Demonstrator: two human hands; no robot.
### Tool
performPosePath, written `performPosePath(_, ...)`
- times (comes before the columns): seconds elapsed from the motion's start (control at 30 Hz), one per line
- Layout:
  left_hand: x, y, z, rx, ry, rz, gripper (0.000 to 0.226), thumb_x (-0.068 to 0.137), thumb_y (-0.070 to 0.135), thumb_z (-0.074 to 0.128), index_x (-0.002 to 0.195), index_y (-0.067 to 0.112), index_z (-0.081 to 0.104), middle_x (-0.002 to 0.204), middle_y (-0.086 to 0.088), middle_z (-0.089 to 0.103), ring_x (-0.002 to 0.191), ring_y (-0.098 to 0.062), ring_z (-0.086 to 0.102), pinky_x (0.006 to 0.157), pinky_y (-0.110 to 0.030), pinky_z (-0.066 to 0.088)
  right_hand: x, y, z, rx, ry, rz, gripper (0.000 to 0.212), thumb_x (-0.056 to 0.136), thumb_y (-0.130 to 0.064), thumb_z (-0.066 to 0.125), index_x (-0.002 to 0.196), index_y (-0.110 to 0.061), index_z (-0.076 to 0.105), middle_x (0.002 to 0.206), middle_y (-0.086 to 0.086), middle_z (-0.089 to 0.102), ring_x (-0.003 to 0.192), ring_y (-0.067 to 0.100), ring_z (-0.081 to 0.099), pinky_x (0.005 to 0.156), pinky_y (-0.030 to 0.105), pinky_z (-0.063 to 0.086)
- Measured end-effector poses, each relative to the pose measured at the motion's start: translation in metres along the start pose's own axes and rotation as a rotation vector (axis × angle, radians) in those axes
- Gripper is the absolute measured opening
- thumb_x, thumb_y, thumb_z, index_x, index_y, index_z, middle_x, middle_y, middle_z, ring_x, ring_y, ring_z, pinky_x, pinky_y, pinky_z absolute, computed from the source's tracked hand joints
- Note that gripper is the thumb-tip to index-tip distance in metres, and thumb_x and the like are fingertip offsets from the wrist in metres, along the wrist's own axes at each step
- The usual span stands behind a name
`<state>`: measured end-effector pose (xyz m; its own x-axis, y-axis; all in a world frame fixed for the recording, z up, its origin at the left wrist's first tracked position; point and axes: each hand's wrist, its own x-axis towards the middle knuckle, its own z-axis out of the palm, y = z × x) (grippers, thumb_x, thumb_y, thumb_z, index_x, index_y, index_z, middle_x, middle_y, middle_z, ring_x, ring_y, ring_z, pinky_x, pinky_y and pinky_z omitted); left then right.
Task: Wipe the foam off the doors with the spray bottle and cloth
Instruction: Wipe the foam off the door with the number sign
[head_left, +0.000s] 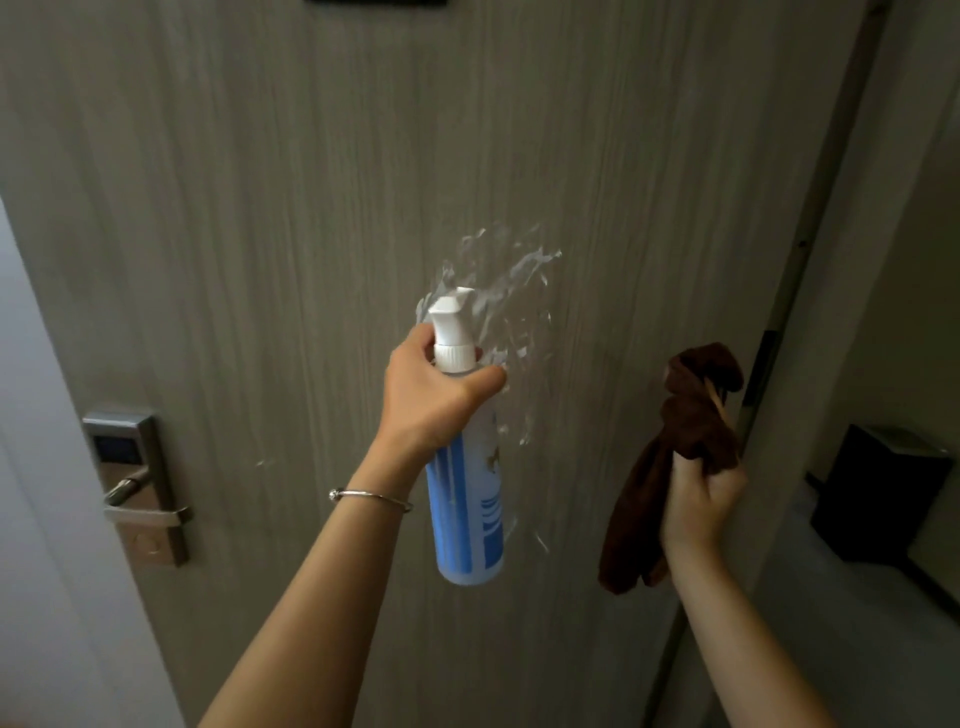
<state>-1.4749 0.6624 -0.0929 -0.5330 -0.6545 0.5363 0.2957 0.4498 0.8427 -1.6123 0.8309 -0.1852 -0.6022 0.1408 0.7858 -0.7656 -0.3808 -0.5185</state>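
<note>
A grey wood-grain door (311, 208) fills the view. White foam (511, 291) is smeared across its middle, with a few flecks lower down. My left hand (431, 389) grips the neck of a blue-and-white spray bottle (470, 499), whose white nozzle points at the foam, close to the door. To the right, my right hand (701, 499) grips a bunched brown cloth (691, 415), held a little away from the foam near the door's right edge. Part of the cloth hangs below my fist.
A metal lock plate with a lever handle (140, 483) sits on the door's left side. The door's right edge (789, 291) stands beside a wall. A dark box (883, 493) rests on a pale surface at the far right.
</note>
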Motion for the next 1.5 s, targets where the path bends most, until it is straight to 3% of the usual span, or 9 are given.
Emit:
performPosePath(0.1, -0.008, -0.001, -0.012, 0.001, 0.050, -0.015, 0.032, 0.069, 0.009, 0.079, 0.095, 0.018, 0.062, 0.090, 0.007, 0.068, 0.075, -0.006, 0.064, 0.073, -0.032, 0.057, -0.005, -0.004, 0.001, -0.014, -0.008, 0.071, 0.049, 0.093, -0.026, 0.050, 0.124, 0.010, 0.060, 0.133, 0.017, 0.060, 0.128, 0.034, 0.053, 0.112, 0.043, 0.040)
performPosePath(0.33, -0.022, -0.013, -0.039, 0.047, 0.084, -0.074, 0.036, 0.061, 0.019, 0.076, 0.095, 0.021, 0.063, 0.097, 0.007, 0.070, 0.081, -0.012, 0.066, 0.076, -0.035, 0.057, -0.025, -0.021, 0.008, -0.015, -0.068, 0.041, 0.036, 0.091, -0.026, 0.048, 0.120, -0.018, 0.068, 0.127, 0.022, 0.062, 0.121, 0.037, 0.057, 0.107, 0.044, 0.043)
performPosePath(0.4, -0.024, -0.018, -0.045, 0.077, 0.073, -0.074, 0.035, 0.065, 0.014, 0.078, 0.097, 0.014, 0.063, 0.095, 0.004, 0.070, 0.078, -0.015, 0.066, 0.072, -0.035, 0.057, -0.028, -0.020, 0.012, -0.010, -0.087, -0.020, 0.035, 0.091, -0.022, 0.049, 0.110, -0.044, 0.070, 0.118, 0.009, 0.069, 0.117, 0.038, 0.059, 0.105, 0.042, 0.045)
performPosePath(0.5, -0.022, -0.023, -0.048, 0.095, 0.080, -0.099, 0.034, 0.067, 0.011, 0.078, 0.096, 0.006, 0.062, 0.086, 0.000, 0.067, 0.072, -0.014, 0.062, 0.068, -0.033, 0.055, -0.031, -0.022, 0.019, 0.025, -0.083, 0.005, 0.038, 0.091, -0.023, 0.049, 0.104, -0.052, 0.069, 0.113, -0.024, 0.068, 0.116, 0.028, 0.059, 0.101, 0.024, 0.046)
performPosePath(0.7, -0.020, -0.033, -0.054, 0.080, 0.074, -0.110, 0.034, 0.070, 0.009, 0.078, 0.099, 0.006, 0.062, 0.087, -0.001, 0.068, 0.075, -0.016, 0.064, 0.072, -0.036, 0.056, -0.040, -0.027, 0.022, 0.047, -0.113, 0.027, 0.034, 0.092, -0.025, 0.048, 0.115, -0.037, 0.068, 0.120, -0.015, 0.066, 0.120, 0.028, 0.058, 0.104, 0.031, 0.047)
performPosePath(0.8, -0.026, -0.043, -0.055, 0.082, 0.038, -0.130, 0.033, 0.071, 0.009, 0.077, 0.101, 0.013, 0.064, 0.094, -0.008, 0.070, 0.076, -0.017, 0.065, 0.071, -0.036, 0.056, -0.045, -0.031, 0.020, 0.048, -0.099, 0.064, 0.038, 0.090, -0.026, 0.048, 0.110, -0.050, 0.069, 0.115, -0.026, 0.067, 0.118, 0.011, 0.059, 0.104, 0.025, 0.045)
performPosePath(0.97, -0.038, -0.062, -0.053, 0.078, 0.002, -0.204, 0.039, 0.059, 0.024, 0.075, 0.096, 0.016, 0.064, 0.096, -0.007, 0.071, 0.086, -0.027, 0.069, 0.075, -0.044, 0.057, -0.053, -0.026, 0.020, 0.009, -0.096, 0.097, 0.046, 0.092, -0.024, 0.048, 0.127, 0.005, 0.059, 0.122, -0.019, 0.067, 0.123, 0.020, 0.058, 0.105, 0.029, 0.046)
performPosePath(1.1, -0.043, -0.068, -0.052, 0.108, 0.002, -0.210, 0.039, 0.055, 0.027, 0.073, 0.092, 0.016, 0.063, 0.093, -0.006, 0.071, 0.079, -0.020, 0.067, 0.074, -0.043, 0.057, -0.056, -0.021, 0.029, -0.027, -0.086, 0.149, 0.044, 0.090, -0.026, 0.047, 0.123, 0.000, 0.060, 0.131, 0.017, 0.060, 0.124, 0.029, 0.056, 0.105, 0.030, 0.046)
performPosePath(1.5, -0.057, -0.083, -0.048, 0.095, -0.013, -0.163, 0.042, 0.060, 0.020, 0.074, 0.097, 0.007, 0.060, 0.093, -0.015, 0.068, 0.071, -0.017, 0.060, 0.069, -0.046, 0.055, -0.070, -0.007, 0.029, -0.100, -0.082, 0.169, 0.050, 0.091, -0.025, 0.049, 0.124, 0.010, 0.059, 0.132, 0.024, 0.059, 0.127, 0.037, 0.054, 0.110, 0.046, 0.041)
